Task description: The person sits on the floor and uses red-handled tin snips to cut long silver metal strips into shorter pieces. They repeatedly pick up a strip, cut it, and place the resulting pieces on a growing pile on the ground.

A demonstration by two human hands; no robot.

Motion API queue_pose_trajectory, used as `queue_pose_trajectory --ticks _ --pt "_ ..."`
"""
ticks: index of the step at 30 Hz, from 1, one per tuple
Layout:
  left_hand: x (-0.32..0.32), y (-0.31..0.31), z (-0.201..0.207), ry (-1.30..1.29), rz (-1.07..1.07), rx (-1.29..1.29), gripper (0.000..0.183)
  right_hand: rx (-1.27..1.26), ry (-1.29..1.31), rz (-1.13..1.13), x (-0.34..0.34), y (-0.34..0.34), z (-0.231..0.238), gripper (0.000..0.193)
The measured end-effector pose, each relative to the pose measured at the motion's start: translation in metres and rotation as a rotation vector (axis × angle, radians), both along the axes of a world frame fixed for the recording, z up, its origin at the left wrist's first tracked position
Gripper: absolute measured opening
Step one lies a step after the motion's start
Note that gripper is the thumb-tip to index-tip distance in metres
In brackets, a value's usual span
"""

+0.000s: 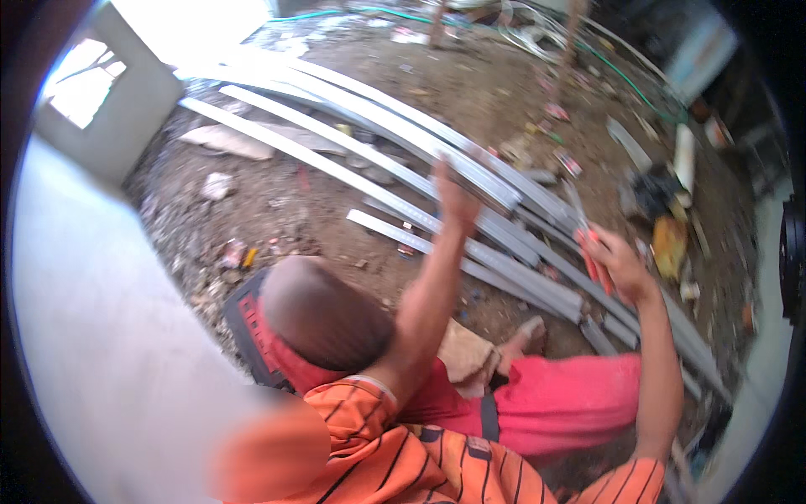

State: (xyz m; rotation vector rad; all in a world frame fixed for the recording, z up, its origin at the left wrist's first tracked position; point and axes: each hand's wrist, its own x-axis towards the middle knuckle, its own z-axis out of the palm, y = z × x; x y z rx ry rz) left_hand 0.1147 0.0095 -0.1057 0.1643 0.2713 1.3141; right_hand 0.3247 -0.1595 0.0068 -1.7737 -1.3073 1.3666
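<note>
My left hand (457,200) reaches over a bundle of long silver metal channels (386,109). Its thumb and fingers look stretched apart, somewhat blurred by motion; whether they touch the metal I cannot tell. In my right hand (620,259) is a pair of red-handled tin snips (590,256), their grey blades pointing up and away over the channels' near ends. Several more channels (520,286) lie side by side on the ground between my hands and my legs, running from far left to near right. My bare foot (525,336) rests beside them.
A plastered wall (92,319) rises close on my left. Behind my left arm sits a dark rounded object (323,315) by a black-and-red case (252,328). Rubble and litter cover the dirt floor. A green hose (621,76), coiled white cable (537,38) and black bag (655,191) lie farther off.
</note>
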Motion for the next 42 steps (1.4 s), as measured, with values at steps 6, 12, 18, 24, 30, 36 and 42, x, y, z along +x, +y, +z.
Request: queue_pose_trajectory --ticks 6,12,18,24,30,36,42 --pt "0.02 -0.006 -0.025 0.446 0.241 -0.062 0.045 0.125 -0.039 -0.167 -0.003 0.001 -0.033 0.023" --pt "-0.009 0.011 -0.023 0.282 0.157 -0.143 0.047 0.013 -0.212 -0.156 -0.04 0.017 -0.025 0.014" --pt "-0.003 0.001 0.009 0.105 0.07 -0.18 0.059 0.017 -0.325 0.112 -0.054 0.004 -0.02 0.027" --pt "-0.005 0.001 -0.005 0.056 0.071 -0.142 0.056 -0.086 -0.38 0.166 -0.068 0.014 -0.029 0.031" --pt "-0.01 0.001 -0.022 -0.005 0.054 -0.105 0.054 -0.052 -0.391 0.216 -0.079 0.03 -0.026 0.032" --pt "-0.008 -0.005 -0.02 0.042 0.068 -0.143 0.053 -0.119 -0.432 0.274 -0.078 0.047 -0.037 0.033" --pt "-0.008 -0.005 -0.021 0.04 0.078 -0.15 0.054 -0.128 -0.248 0.241 -0.077 0.05 -0.051 0.025"
